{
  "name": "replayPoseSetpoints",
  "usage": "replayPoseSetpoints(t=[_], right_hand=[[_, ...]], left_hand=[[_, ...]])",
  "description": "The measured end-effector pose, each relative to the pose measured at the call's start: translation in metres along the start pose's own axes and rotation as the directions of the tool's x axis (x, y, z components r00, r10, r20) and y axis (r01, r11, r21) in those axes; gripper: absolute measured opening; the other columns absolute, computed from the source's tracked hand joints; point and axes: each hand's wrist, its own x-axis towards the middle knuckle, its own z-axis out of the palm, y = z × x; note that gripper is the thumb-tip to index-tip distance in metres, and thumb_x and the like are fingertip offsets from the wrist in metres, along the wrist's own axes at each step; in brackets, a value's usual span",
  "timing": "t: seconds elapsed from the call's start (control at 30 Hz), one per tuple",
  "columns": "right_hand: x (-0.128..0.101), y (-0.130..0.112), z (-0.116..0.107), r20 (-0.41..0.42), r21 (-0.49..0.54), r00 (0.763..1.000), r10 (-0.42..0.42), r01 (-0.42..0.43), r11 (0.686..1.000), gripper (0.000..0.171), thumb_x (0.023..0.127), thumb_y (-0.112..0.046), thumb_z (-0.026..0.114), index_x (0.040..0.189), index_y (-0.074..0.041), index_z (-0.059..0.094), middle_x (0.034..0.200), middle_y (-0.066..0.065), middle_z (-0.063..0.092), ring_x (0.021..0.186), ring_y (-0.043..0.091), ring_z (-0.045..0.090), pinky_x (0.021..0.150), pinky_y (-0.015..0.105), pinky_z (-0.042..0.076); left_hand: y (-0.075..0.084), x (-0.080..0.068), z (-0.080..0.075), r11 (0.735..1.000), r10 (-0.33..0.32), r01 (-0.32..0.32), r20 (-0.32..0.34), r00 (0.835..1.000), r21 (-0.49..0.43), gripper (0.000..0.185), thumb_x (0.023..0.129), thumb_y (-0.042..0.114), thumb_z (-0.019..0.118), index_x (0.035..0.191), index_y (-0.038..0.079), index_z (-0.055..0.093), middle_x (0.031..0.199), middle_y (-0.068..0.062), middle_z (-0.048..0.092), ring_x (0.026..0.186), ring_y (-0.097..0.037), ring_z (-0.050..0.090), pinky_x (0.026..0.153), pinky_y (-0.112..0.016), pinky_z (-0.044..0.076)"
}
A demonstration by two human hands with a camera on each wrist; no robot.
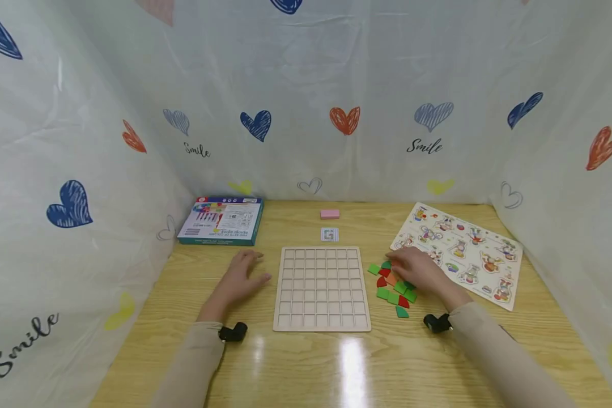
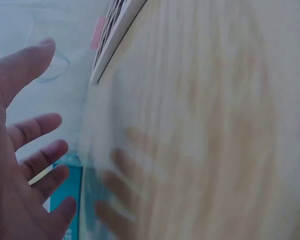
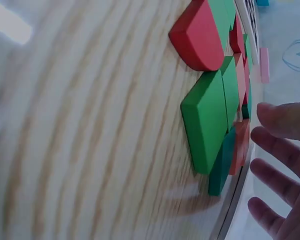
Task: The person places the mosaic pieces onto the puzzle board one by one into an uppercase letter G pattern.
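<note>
Head view: right hand (image 1: 418, 271) grip released, fingers spread above coloured pieces (image 1: 394, 288); left hand (image 1: 242, 277) flat on table (image 1: 306, 362).

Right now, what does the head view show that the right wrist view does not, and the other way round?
Only the head view shows the left hand flat on the table, the empty grid board, the blue box, the picture puzzle board and the small card.

Only the right wrist view shows the thick side faces of a red piece and a green piece.

Both show the right hand open over the coloured pieces, and the pink eraser.
</note>
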Motion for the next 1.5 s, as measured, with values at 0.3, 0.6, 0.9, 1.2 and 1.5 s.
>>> replayPoseSetpoints(t=[0.3, 0.6, 0.9, 1.2, 1.5], right_hand=[[0.011, -0.001, 0.006, 0.006, -0.081, 1.000, -0.027, 0.028, 0.996, 0.025, 0.094, -0.009, 0.071, 0.118, -0.011, 0.076, 0.123, 0.015, 0.069, 0.117, 0.038, 0.058, 0.100, 0.059, 0.046], [0.015, -0.006, 0.006, 0.005, -0.060, 1.000, -0.010, 0.011, 0.998, 0.018, 0.092, -0.007, 0.073, 0.109, -0.011, 0.075, 0.113, 0.011, 0.070, 0.106, 0.032, 0.059, 0.093, 0.054, 0.049], [0.015, -0.002, 0.009, -0.022, -0.036, 1.000, 0.012, -0.013, 0.999, 0.017, 0.092, -0.009, 0.075, 0.107, -0.014, 0.072, 0.100, 0.000, 0.070, 0.086, 0.018, 0.053, 0.078, 0.042, 0.048], [0.018, -0.008, 0.005, -0.031, 0.155, 0.994, 0.105, -0.099, 0.983, 0.012, 0.099, -0.012, 0.067, 0.109, -0.014, 0.073, 0.106, 0.006, 0.071, 0.098, 0.026, 0.067, 0.086, 0.050, 0.055], [0.037, -0.036, 0.006, -0.006, 0.303, 0.995, 0.104, -0.097, 0.948, 0.013, 0.101, -0.016, 0.064, 0.112, -0.015, 0.071, 0.101, 0.000, 0.070, 0.094, 0.021, 0.063, 0.078, 0.039, 0.051]], left_hand=[[0.003, -0.003, 0.018, 0.993, 0.000, 0.004, 0.039, 0.999, -0.114, 0.062, 0.084, 0.045, 0.082, 0.133, 0.012, 0.061, 0.145, -0.012, 0.047, 0.140, -0.034, 0.039, 0.118, -0.055, 0.030], [0.006, -0.003, 0.019, 0.993, 0.114, -0.117, 0.145, 0.983, 0.014, 0.090, 0.085, 0.053, 0.078, 0.158, 0.017, 0.040, 0.165, -0.014, 0.028, 0.155, -0.037, 0.012, 0.123, -0.058, -0.007], [0.008, -0.004, 0.020, 0.988, 0.113, -0.130, 0.179, 0.977, 0.084, 0.086, 0.085, 0.058, 0.075, 0.157, 0.024, 0.044, 0.168, -0.014, 0.020, 0.156, -0.038, 0.006, 0.121, -0.061, -0.007], [0.007, -0.003, 0.020, 0.988, 0.107, -0.126, 0.190, 0.976, 0.090, 0.087, 0.085, 0.059, 0.075, 0.158, 0.024, 0.042, 0.169, -0.012, 0.019, 0.156, -0.038, 0.004, 0.122, -0.060, -0.008], [0.009, -0.004, 0.018, 0.990, 0.105, -0.121, 0.197, 0.975, 0.072, 0.088, 0.085, 0.058, 0.076, 0.158, 0.023, 0.042, 0.169, -0.012, 0.018, 0.156, -0.038, 0.004, 0.122, -0.059, -0.009]])
